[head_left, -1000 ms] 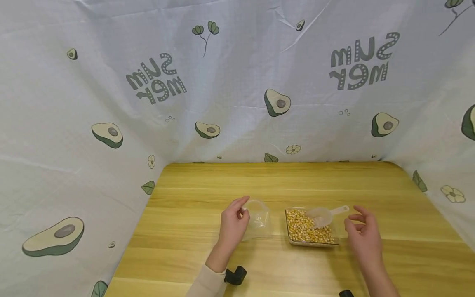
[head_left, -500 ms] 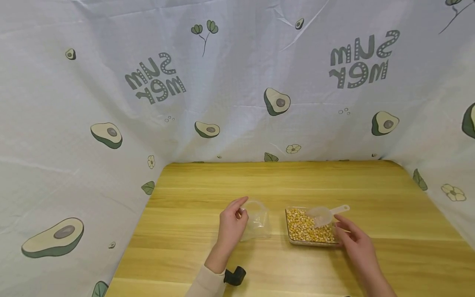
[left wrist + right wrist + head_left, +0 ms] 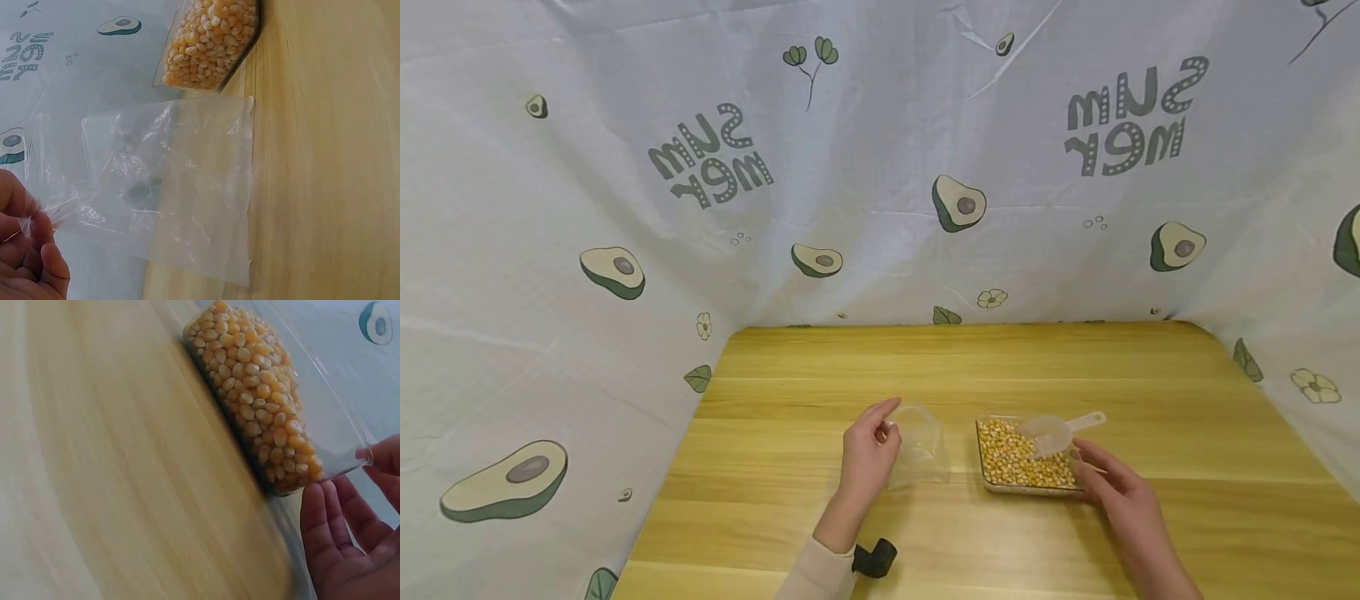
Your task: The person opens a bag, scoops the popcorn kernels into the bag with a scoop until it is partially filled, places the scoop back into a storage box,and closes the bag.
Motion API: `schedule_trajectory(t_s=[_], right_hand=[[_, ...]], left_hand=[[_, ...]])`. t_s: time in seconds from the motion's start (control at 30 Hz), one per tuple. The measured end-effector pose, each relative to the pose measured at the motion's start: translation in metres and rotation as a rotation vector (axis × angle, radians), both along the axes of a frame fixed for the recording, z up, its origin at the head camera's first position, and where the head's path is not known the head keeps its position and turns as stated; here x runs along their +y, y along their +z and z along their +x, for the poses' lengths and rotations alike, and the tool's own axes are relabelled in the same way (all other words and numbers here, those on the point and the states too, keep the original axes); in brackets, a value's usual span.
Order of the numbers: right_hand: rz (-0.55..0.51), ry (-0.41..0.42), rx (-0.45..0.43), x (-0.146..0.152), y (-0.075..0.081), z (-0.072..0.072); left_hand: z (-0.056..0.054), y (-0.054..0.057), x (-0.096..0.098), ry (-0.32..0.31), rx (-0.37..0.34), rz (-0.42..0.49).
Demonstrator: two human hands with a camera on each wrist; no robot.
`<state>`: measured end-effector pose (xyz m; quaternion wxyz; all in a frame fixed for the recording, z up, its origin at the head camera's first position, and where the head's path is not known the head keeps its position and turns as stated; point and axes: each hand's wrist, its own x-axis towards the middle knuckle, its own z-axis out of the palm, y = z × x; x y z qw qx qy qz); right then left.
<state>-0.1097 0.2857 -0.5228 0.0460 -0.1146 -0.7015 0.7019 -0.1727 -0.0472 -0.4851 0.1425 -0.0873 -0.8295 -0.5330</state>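
My left hand (image 3: 871, 450) pinches the upper edge of a clear plastic bag (image 3: 921, 446) between thumb and fingers. Close up in the left wrist view, the bag (image 3: 169, 194) is thin, creased and see-through, its bottom edge near the wood. Yellow corn kernels (image 3: 1015, 458) fill a clear rectangular container (image 3: 1030, 492) to the bag's right. At that container's right end, my right hand (image 3: 1123, 492) grips the wall; the right wrist view has a fingertip over the rim (image 3: 369, 453) and other fingers against the outside. A translucent scoop (image 3: 1048, 437) lies on the kernels, its handle sticking out to the right.
The wooden table (image 3: 790, 375) stretches around both hands. White fabric (image 3: 865, 150) printed with avocados hangs behind it and along its sides. A black fitting (image 3: 875, 558) sits at the left wrist.
My right hand has moved left from beside the container and taken hold of its right end. The left hand keeps its pinch on the bag, almost still.
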Motion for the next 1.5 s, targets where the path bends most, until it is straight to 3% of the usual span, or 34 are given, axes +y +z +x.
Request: schedule_trajectory(t_s=[0.17,0.57,0.97,1.23,1.5], right_hand=[[-0.047,0.023,-0.004,0.001,-0.001,0.001],[-0.108,-0.009,0.021,-0.007,0.002,-0.001],[-0.1,-0.029,0.003,-0.019,-0.001,-0.017],[-0.05,-0.016,-0.036,-0.02,-0.001,-0.019],[-0.029,0.013,0.02,-0.002,0.003,-0.027]], left_hand=[[0.0,0.0,0.0,-0.002,-0.015,0.012],[0.001,0.002,-0.002,0.005,-0.025,0.014],[0.001,0.002,-0.004,0.009,0.009,0.001],[-0.001,-0.001,-0.006,0.019,0.025,-0.005],[-0.002,0.0,-0.003,0.014,0.05,-0.019]])
